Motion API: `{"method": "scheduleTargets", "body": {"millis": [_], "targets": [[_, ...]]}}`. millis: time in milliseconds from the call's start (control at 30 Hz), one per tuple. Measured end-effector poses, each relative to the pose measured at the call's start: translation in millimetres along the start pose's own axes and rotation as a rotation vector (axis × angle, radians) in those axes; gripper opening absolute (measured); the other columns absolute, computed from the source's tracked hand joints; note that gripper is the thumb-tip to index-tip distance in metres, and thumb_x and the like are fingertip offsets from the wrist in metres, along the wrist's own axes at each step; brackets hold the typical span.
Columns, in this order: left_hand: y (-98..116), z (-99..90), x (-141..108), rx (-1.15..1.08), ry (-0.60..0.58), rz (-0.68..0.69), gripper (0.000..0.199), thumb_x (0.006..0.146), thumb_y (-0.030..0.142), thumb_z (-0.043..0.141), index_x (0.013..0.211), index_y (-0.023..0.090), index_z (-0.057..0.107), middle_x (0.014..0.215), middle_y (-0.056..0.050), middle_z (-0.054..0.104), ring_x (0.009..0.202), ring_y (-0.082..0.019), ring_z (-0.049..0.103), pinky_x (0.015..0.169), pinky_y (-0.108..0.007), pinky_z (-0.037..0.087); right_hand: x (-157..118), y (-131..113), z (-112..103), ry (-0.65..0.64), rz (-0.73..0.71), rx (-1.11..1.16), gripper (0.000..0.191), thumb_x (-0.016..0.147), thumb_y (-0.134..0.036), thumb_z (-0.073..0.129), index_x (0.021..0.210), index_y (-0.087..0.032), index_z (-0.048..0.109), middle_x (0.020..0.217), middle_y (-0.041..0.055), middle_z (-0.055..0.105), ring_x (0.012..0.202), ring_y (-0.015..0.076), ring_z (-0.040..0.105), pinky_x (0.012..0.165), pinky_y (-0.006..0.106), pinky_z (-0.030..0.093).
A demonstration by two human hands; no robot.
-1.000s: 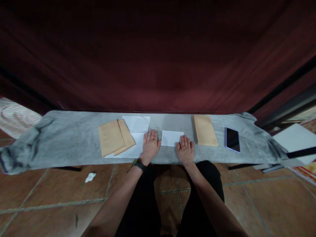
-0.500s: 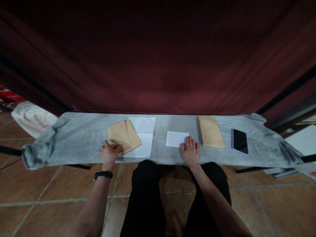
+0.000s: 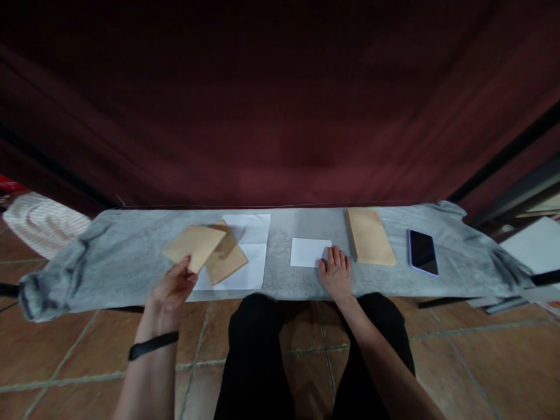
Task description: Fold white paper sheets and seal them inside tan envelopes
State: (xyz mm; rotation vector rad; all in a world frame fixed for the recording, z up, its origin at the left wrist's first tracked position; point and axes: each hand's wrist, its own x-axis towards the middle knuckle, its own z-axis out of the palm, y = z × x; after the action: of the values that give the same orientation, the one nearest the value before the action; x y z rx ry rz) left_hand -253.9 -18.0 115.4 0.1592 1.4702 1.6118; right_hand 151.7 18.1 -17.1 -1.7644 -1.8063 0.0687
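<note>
Between thumb and fingers, my left hand (image 3: 177, 281) pinches a brown paper envelope (image 3: 195, 242), lifted and tilted above the bench. Another brown envelope (image 3: 227, 259) lies under it, on a large creased white sheet (image 3: 251, 268). My right hand (image 3: 336, 271) rests flat, fingers stretched out, its fingertips at the right edge of a small white paper (image 3: 310, 252). Just right of that hand sits a stack of brown envelopes (image 3: 371, 236).
A grey cloth (image 3: 131, 251) covers the long narrow bench. A phone (image 3: 423, 252) with a purple edge lies to the right. Behind the bench hangs a dark red curtain (image 3: 280, 128). My knees are against the front, above a tiled floor (image 3: 219, 338).
My left hand has picked up the top brown envelope and turned, raising it off the one beneath. My right hand stays by the small white paper. The view has shifted slightly.
</note>
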Motion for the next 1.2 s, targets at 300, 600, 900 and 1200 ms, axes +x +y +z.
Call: {"method": "scheduleTargets", "body": {"millis": [300,600,900,1200], "targets": [[-100,152.4,-56,-0.167,-0.278,-0.189,0.043,0.058,0.004,0.089,0.06,0.018,0.047,0.053,0.006,0.057,0.046,-0.006,0.056,0.044,-0.014,0.042,62,-38,-23,-0.423,0.289,1.037,0.061,0.09,-0.066,0.052,0.133,-0.023,0.063,0.131,0.011,0.068,0.119,0.0277,0.064,0.106,0.049,0.048],[-166,189.8,-57,-0.174,-0.346,-0.247,0.043,0.047,0.012,0.095,0.067,0.017,0.058,0.059,0.005,0.064,0.048,-0.006,0.058,0.048,-0.015,0.044,104,-42,-8,-0.497,0.587,1.419,0.035,0.064,-0.042,0.077,0.09,-0.02,0.071,0.081,0.0039,0.077,0.076,0.0218,0.071,0.065,0.03,0.054],[-155,189.2,-57,-0.165,-0.423,-0.304,0.044,0.046,0.013,0.097,0.069,0.017,0.06,0.065,0.005,0.067,0.053,-0.006,0.061,0.054,-0.017,0.049,113,-23,-17,-0.675,0.527,1.447,0.034,0.065,-0.039,0.082,0.089,-0.018,0.071,0.078,0.0037,0.077,0.067,0.0191,0.072,0.066,0.03,0.056],[-171,177.2,-68,0.106,-0.58,-0.333,0.044,0.06,0.047,0.092,0.075,0.015,0.068,0.071,-0.006,0.072,0.059,-0.013,0.066,0.053,-0.021,0.047,123,-19,-2,-0.44,0.179,1.108,0.028,0.074,-0.046,0.069,0.084,-0.02,0.072,0.073,-0.0035,0.072,0.073,0.0164,0.064,0.066,0.024,0.048]]}}
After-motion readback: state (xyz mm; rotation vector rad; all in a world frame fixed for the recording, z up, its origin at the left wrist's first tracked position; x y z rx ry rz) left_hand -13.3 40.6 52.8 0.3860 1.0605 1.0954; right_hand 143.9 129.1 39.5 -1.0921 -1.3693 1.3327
